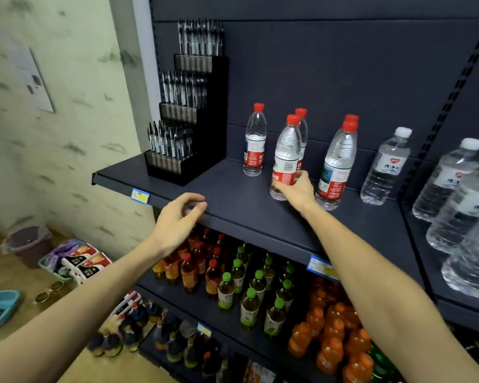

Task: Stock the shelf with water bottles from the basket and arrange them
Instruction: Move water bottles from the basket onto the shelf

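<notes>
Scanning from the left, we note a lined waste bin [28,244] on the floor against the wall and, beside it, a green basket [75,261] holding packaged goods; whether any water bottles are in it we cannot tell. On the dark shelf [233,200] a black tiered pen display [186,120] stands at the left end. Our left hand [177,219] hovers at the shelf's front edge, fingers loosely curled and holding nothing. Further along, a red-capped water bottle [255,140] stands upright and alone near the back panel. Our right hand [296,189] grips the lower body of a second red-capped bottle [286,153], fingers wrapped round it, its base on or just above the shelf surface, which we cannot settle. Directly behind that bottle stands another, mostly hidden, with only its cap [301,112] and shoulder showing. To the right, a front bottle with red label [336,164] stands upright with a further red cap [352,118] just behind it. Next comes a white-capped bottle [385,167], and on the adjoining bay several larger white-capped bottles [454,178] stand close together. Below, the lower shelves carry green-capped tea bottles [249,299] and orange drink bottles [335,338].
</notes>
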